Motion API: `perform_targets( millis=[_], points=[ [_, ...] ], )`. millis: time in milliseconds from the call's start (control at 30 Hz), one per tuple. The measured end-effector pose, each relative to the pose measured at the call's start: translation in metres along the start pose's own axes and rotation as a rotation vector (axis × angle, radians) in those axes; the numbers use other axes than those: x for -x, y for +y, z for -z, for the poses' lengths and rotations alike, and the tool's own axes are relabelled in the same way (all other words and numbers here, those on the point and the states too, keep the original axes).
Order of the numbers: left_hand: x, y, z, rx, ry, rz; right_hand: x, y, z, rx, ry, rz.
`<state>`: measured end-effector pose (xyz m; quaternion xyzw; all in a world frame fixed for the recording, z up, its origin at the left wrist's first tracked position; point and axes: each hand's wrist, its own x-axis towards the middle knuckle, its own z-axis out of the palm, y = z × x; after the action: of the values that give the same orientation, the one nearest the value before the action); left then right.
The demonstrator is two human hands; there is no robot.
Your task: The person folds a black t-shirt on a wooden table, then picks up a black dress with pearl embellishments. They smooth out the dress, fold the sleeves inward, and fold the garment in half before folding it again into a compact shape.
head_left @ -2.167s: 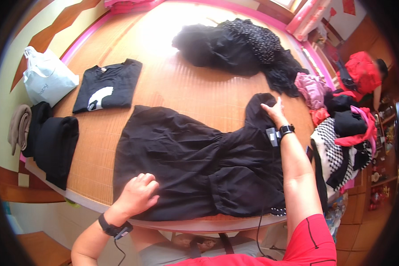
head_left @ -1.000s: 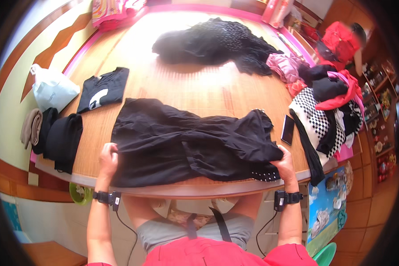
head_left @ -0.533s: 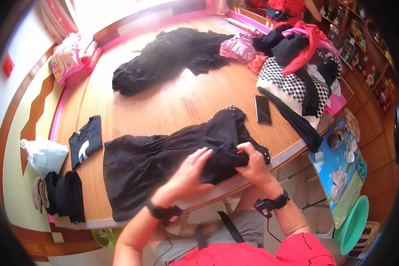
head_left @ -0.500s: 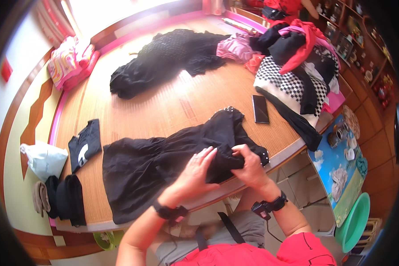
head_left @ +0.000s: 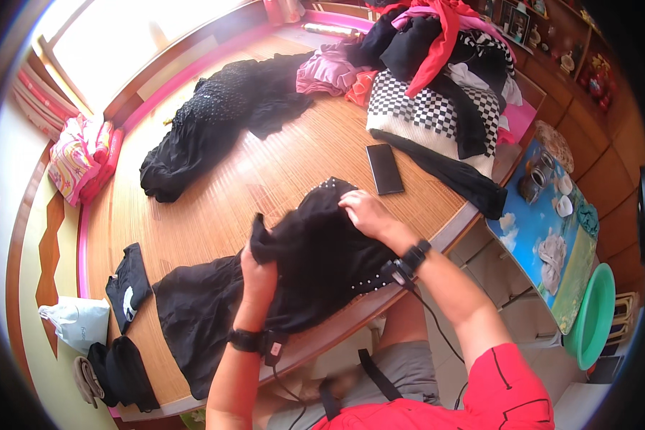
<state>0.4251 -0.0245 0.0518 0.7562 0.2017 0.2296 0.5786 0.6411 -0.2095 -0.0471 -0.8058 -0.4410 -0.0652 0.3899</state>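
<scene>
A black dress (head_left: 315,251) with white beads along its edges lies across the near side of the mat-covered table (head_left: 215,215). Its flared lower part spreads to the left, and some of it hangs near the front edge. My left hand (head_left: 259,272) grips a bunched fold of the dress and holds it up off the mat. At the beaded upper end, my right hand (head_left: 365,213) pinches the cloth between thumb and fingers. A dark phone (head_left: 385,169) lies just beyond my right hand.
A heap of clothes with a checkered sweater (head_left: 430,107) covers the far right. Another black garment (head_left: 208,122) lies at the back. At left are a folded black shirt (head_left: 129,283), rolled dark clothes (head_left: 125,373) and a white bag (head_left: 79,322). A green basin (head_left: 593,315) stands right.
My left hand has closed on the dress and lifted a fold, moving left. My right hand has moved up and left to the beaded end. The whole view has shifted.
</scene>
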Motion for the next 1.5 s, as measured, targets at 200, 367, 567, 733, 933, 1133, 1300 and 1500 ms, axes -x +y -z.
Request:
perform_targets(
  millis=[200, 367, 567, 733, 933, 1133, 1300, 1500],
  points=[
    [-0.009, 0.025, 0.009, 0.278, -0.151, -0.147, -0.036, 0.008, -0.019, 0.283, -0.297, -0.127],
    [0.025, 0.038, 0.021, -0.036, -0.551, -0.116, -0.026, 0.020, -0.036, 0.260, -0.168, -0.201],
    [0.040, 0.000, 0.009, -0.001, -0.682, 0.012, -0.029, 0.035, -0.040, 0.177, -0.069, -0.191],
    [0.039, 0.010, 0.015, 0.111, -0.574, 0.018, -0.041, 0.033, -0.011, 0.153, -0.063, -0.213],
    [0.037, 0.021, 0.013, 0.149, -0.508, -0.002, -0.045, 0.021, 0.000, 0.138, -0.069, -0.234],
    [0.030, 0.022, 0.015, 0.142, -0.448, -0.069, -0.044, 0.021, 0.010, 0.125, -0.023, -0.369],
    [0.026, 0.024, 0.018, 0.180, -0.394, -0.026, -0.044, 0.031, 0.019, 0.198, -0.040, -0.409],
    [0.022, 0.040, 0.021, 0.231, -0.289, -0.060, -0.047, 0.022, 0.030, 0.091, -0.199, -0.518]
  ],
)
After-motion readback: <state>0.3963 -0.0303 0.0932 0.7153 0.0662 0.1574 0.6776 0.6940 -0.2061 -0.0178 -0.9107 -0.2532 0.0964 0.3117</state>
